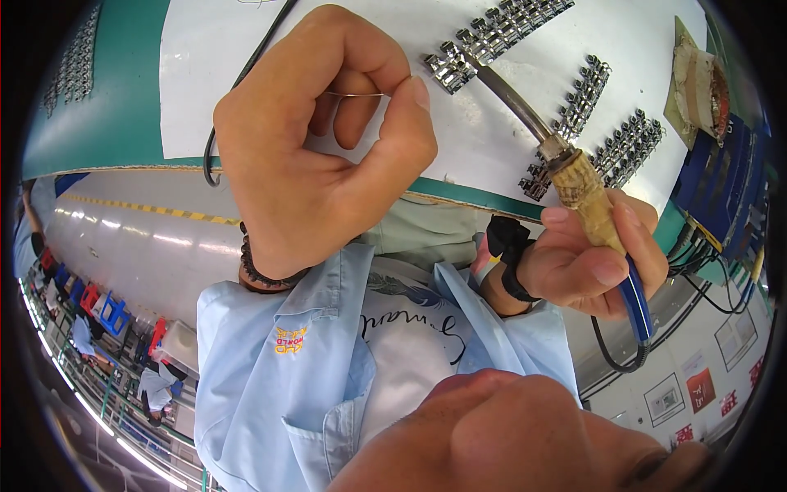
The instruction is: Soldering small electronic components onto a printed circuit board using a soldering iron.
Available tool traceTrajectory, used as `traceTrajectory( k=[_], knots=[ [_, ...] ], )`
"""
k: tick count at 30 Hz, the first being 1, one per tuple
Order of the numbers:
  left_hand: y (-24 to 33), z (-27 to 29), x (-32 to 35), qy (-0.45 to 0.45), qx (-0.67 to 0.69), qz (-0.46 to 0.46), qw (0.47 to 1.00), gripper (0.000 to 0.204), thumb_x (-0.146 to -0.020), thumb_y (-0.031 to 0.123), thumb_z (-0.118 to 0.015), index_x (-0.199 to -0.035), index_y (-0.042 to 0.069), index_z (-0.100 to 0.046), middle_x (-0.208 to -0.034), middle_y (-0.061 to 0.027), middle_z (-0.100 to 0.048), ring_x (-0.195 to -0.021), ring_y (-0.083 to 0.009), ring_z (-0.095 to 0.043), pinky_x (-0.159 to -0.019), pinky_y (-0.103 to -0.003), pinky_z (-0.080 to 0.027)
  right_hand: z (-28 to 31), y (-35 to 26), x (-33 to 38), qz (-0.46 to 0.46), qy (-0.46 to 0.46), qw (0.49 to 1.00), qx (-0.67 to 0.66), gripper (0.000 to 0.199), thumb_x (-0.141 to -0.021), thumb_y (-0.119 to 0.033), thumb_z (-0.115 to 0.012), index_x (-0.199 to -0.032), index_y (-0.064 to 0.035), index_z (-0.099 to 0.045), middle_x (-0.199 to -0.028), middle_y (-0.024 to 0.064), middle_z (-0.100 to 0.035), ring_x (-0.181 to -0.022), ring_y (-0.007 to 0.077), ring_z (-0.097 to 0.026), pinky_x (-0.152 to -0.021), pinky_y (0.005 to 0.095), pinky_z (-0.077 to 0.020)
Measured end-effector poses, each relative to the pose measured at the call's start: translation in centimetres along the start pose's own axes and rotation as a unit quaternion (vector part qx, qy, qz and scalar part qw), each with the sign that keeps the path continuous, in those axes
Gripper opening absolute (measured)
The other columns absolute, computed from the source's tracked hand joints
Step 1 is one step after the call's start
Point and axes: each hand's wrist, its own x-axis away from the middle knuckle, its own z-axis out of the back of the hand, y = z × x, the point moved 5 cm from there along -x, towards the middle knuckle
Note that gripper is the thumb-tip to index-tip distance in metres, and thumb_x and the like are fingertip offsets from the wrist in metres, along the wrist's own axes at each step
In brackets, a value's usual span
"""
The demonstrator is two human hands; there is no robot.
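My right hand (586, 262) grips a soldering iron (512, 98), its fingers closed round the blue handle and tan, wrapped collar. The iron's metal tip slants up and left to the near end of a row of small shiny metal parts (512, 31), where it seems to touch them. Left of that row, my left hand (320, 148) is closed in a pinch on a thin wire (357, 95), which looks like solder; a short stretch shows in the gap between thumb and fingers. More rows of such metal parts (627, 149) lie under and beside the iron.
White sheeting (205, 90) covers much of the green table (106, 131). More metal parts (75, 66) lie at the far left. A black cable (264, 39) runs past my left hand. On the right are a worn tan block (695, 86) and a blue box (721, 176).
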Motion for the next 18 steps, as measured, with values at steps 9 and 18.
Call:
traceTrajectory(
  k=[9,18],
  knots=[
    [-0.20,0.01,0.06,0.011,-0.002,-0.017,1.000,0.011,-0.081,-0.004,-0.066,-0.082,0.000,-0.056,-0.063,0.0062,-0.045,-0.054,0.0008,-0.030,-0.049,-0.017,-0.021,0.38,0.20,0.23,-0.041,-0.072,0.994,-0.069,0.041,-0.097,-0.035,-0.052,-0.113,0.0022,-0.049,-0.067,0.0144,-0.059,-0.061,0.0155,-0.059,-0.055,0.0213,-0.0467],
    [-0.11,-0.23,-0.09,0.002,0.004,0.009,1.000,0.010,-0.081,-0.005,-0.066,-0.081,0.000,-0.057,-0.062,0.0069,-0.045,-0.053,0.0012,-0.029,-0.048,-0.017,-0.020,-0.36,-0.24,-0.18,-0.012,-0.042,0.999,-0.016,0.041,-0.100,-0.034,-0.047,-0.103,0.0065,-0.049,-0.050,0.0112,-0.057,-0.058,0.0161,-0.054,-0.063,0.0234,-0.0448]
  ],
)
